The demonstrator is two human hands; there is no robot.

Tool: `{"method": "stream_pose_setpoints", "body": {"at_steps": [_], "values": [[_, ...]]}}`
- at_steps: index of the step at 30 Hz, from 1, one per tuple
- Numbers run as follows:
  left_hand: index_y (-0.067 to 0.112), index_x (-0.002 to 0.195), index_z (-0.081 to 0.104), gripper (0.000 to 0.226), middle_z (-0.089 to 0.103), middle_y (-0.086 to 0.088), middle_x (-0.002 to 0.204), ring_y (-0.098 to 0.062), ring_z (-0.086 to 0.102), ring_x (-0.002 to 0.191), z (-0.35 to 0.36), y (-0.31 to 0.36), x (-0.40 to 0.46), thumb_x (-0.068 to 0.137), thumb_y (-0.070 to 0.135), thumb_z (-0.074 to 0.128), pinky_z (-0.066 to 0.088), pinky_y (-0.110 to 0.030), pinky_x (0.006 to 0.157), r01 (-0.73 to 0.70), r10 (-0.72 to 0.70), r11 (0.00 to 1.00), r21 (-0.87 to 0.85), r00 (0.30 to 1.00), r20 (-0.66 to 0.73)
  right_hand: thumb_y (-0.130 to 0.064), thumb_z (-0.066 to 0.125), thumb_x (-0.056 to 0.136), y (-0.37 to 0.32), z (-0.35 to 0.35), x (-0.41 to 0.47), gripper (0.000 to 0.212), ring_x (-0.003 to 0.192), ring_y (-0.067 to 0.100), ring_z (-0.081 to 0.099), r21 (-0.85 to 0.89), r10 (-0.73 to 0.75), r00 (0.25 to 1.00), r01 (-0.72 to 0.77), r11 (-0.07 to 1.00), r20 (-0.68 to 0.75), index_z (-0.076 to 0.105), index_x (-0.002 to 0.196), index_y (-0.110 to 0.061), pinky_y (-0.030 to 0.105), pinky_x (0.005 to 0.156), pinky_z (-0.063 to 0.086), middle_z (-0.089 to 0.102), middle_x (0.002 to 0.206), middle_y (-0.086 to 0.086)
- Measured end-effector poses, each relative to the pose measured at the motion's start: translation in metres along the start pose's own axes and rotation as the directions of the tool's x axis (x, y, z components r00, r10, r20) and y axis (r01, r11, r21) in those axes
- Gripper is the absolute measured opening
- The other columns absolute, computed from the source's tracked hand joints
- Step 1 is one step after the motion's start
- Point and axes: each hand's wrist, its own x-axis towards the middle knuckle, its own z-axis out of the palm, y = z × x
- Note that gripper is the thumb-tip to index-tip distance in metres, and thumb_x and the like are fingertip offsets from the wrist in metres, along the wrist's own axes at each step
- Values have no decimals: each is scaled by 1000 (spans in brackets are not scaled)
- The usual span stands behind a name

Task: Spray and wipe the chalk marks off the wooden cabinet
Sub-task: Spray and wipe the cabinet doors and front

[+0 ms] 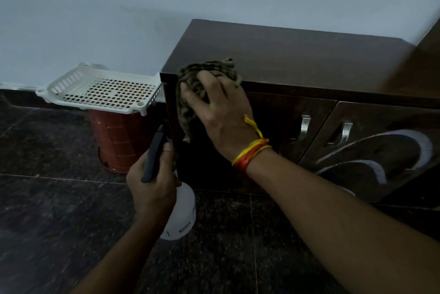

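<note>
**Cloth pressed to cabinet corner, chalk showing on right door**

Head view. Dark wooden cabinet (297,55) stands against a pale wall, right of centre, on a dark speckled tiled floor (59,210). Top is bare and glossy. Front has doors with metal handles (305,127). White chalk marks (423,148), broad curved strokes, sweep across the right door; the left door, near the hands, looks dark, with no marks I can make out in the dim light.

Right arm reaches in from the lower right, forearm extended up and left, wrist wrapped with orange and yellow thread (250,154). Right hand (223,113) lies palm-down with fingers spread over a striped olive cloth (209,74), pushing it against the cabinet's near left top corner; the cloth bunches over the top edge and hangs down the front.

Left arm comes up from the bottom edge. Left hand (154,184) is closed round the neck of a white spray bottle (182,212), with a dark trigger (153,155) angled upward, nozzle just beside the cabinet's left front edge. Bottle is held low, off the floor.

Left of the cabinet: a white perforated plastic tray (102,89) resting on a red bucket (116,139).
</note>
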Motion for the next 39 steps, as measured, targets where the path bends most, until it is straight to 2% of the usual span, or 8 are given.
{"method": "stream_pose_setpoints", "body": {"at_steps": [7,14,18,22,28,31,34,39], "values": [[15,72,64,29,57,-8,49,-10,52,35,7,7,-3,92,34,55,38,-16,38,17,-16,999,-34,1000,21,-5,50,90,53,-19,-45,35,93,38,62,-100,70,997,-71,992,-19,66,119,-17,41,78,49,64,113,21],[14,74,63,31,63,-12,59,-13,53,37,13,2,-11,92,37,55,41,-22,40,34,-31,999,-36,996,83,9,60,79,57,-34,-62,37,97,45,60,-51,334,942,-336,941,-38,68,112,-5,46,79,51,59,113,29],[14,73,64,31,61,-18,57,-13,52,37,19,-3,-16,92,38,55,40,-21,40,49,-46,998,-25,993,108,7,63,76,46,-19,-75,32,97,43,61,-39,379,925,-379,924,-30,68,105,-6,43,80,51,61,110,27],[21,72,64,29,63,-15,59,-15,52,37,19,-7,-18,91,42,55,41,-25,40,53,-52,999,-6,992,117,3,67,77,36,9,-120,26,92,44,62,-30,382,919,-381,924,97,69,101,-7,44,72,54,62,107,28],[17,71,62,31,60,-3,50,-11,51,36,22,-18,-20,92,40,55,40,-20,39,50,-49,999,-12,994,101,9,72,65,18,32,-180,34,92,47,60,-9,508,780,-543,840,365,68,96,-4,48,66,56,59,109,30],[9,73,63,35,59,3,48,-10,51,36,28,-23,-26,92,37,55,38,-17,38,75,-72,997,-20,990,121,9,66,71,19,32,-177,39,99,43,57,74,546,784,-589,805,296,66,106,-6,43,75,55,56,111,27],[12,73,63,33,58,-6,50,-12,50,35,34,-27,-31,93,37,55,39,-21,39,82,-78,996,-21,987,143,2,65,72,23,30,-163,42,106,34,50,144,577,804,-594,791,146,61,113,-8,38,83,49,53,113,21],[15,75,63,32,61,-22,62,-14,50,36,43,-30,-37,93,40,53,41,-25,39,85,-85,996,5,983,162,3,73,69,16,41,-173,25,94,33,53,98,591,802,-598,796,87,67,93,-5,35,73,50,59,100,23]]}}
